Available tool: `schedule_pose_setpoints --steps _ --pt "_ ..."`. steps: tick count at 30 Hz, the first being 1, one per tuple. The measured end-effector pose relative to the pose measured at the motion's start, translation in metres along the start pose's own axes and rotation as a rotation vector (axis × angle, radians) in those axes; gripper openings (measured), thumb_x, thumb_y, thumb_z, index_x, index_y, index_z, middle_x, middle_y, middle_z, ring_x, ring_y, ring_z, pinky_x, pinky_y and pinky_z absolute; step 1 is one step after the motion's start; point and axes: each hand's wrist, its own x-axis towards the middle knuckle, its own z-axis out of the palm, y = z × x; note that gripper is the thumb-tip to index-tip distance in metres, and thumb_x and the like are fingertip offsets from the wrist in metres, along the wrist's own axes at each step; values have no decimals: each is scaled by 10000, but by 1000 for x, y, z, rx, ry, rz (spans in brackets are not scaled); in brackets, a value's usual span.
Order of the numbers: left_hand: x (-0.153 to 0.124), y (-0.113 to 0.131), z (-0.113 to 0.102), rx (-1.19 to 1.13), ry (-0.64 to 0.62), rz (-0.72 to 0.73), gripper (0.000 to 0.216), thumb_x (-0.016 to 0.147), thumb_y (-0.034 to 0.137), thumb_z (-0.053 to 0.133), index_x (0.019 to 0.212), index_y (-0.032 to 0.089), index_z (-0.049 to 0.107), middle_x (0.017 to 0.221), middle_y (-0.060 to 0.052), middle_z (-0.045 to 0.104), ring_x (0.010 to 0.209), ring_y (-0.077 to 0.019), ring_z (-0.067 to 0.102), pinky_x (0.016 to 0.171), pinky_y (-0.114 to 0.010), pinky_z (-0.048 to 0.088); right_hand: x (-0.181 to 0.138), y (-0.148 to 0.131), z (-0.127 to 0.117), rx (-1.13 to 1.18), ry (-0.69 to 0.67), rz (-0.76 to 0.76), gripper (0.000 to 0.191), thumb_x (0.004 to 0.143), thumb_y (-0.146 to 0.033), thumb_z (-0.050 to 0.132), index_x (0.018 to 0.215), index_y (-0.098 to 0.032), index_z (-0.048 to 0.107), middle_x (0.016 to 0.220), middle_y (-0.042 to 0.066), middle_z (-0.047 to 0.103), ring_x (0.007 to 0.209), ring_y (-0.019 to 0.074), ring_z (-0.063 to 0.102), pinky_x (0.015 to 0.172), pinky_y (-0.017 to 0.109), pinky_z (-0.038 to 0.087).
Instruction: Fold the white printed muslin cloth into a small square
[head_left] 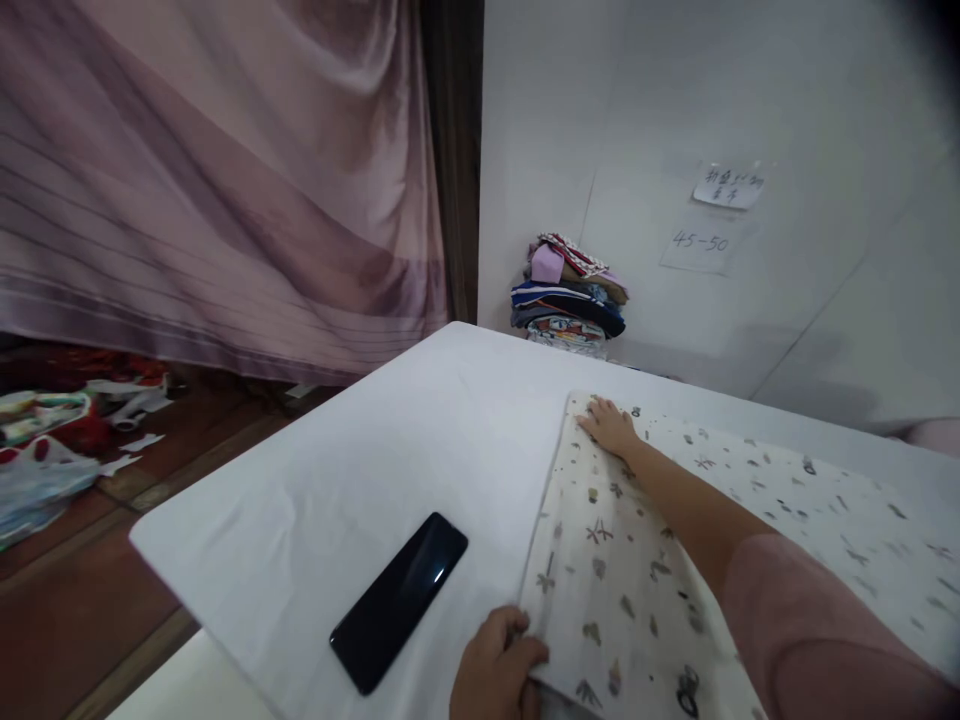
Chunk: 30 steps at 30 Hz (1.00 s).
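Note:
A white cloth (637, 560) printed with small grey and brown motifs lies folded over the right part of the white table. My left hand (499, 665) is at its near left corner, thumb and fingers closed on the edge. Some of those fingers are hidden under the fabric. Toward the far left corner of the cloth, my right hand (609, 428) lies flat with the fingers stretched out, pressing on the surface. To the left of the cloth rests a black phone (399, 602), apart from both hands.
The white table (300, 500) has its left edge above a brown tiled floor. A stack of folded clothes (570, 295) stands by the white wall beyond it. A pink curtain (247, 180) hangs at the left. Plastic bags (45, 490) and paper scraps litter the floor.

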Motion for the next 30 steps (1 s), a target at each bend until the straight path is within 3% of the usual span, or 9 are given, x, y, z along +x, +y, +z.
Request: schedule_pose_setpoints --steps 6,10,13,19,25,28,30 --pt "-3 14 -14 -75 49 76 409 642 29 463 824 331 669 1084 14 603 924 -197 593 831 -313 492 -100 8 1 17 -4 -80 722 913 -605 130 1489 -187 247 1562 75 157 1436 276 93 1145 510 109" --pt "-1 19 -19 -55 24 90 382 683 39 444 845 314 653 1096 19 592 957 -206 586 847 -349 492 -157 28 5 -36 -1 -35 757 901 -635 129 1496 -179 241 1557 81 161 1423 341 97 1139 548 137" --pt "2 20 -23 -23 -8 126 364 699 44 445 845 306 651 1089 22 596 938 -207 594 835 -366 507 -165 38 6 -54 -11 5 756 897 -641 166 1479 -177 293 1553 83 176 1412 368 127 1128 567 177" --pt "4 21 -27 33 102 233 336 726 44 427 826 270 655 1054 21 598 892 -194 629 799 -356 549 -162 40 4 32 85 -6 729 862 -702 228 1409 -267 435 1515 72 291 1383 392 221 1097 589 230" --pt "4 24 -28 74 114 271 329 740 39 413 834 236 660 1047 -5 594 882 -190 633 804 -368 550 -209 50 3 5 55 -54 712 905 -649 176 1448 -226 358 1544 98 215 1410 342 180 1109 548 198" --pt "5 24 -28 69 128 296 314 744 40 414 837 227 649 1040 -28 592 895 -206 626 808 -404 548 -233 69 -2 -7 88 -17 712 923 -620 153 1469 -186 297 1562 118 139 1427 325 105 1118 552 143" --pt "7 22 -26 71 168 338 310 734 33 431 819 242 642 1014 -32 603 858 -212 627 761 -405 555 -250 91 -5 -17 97 41 677 930 -596 188 1449 -186 331 1549 137 191 1421 327 140 1109 568 151"
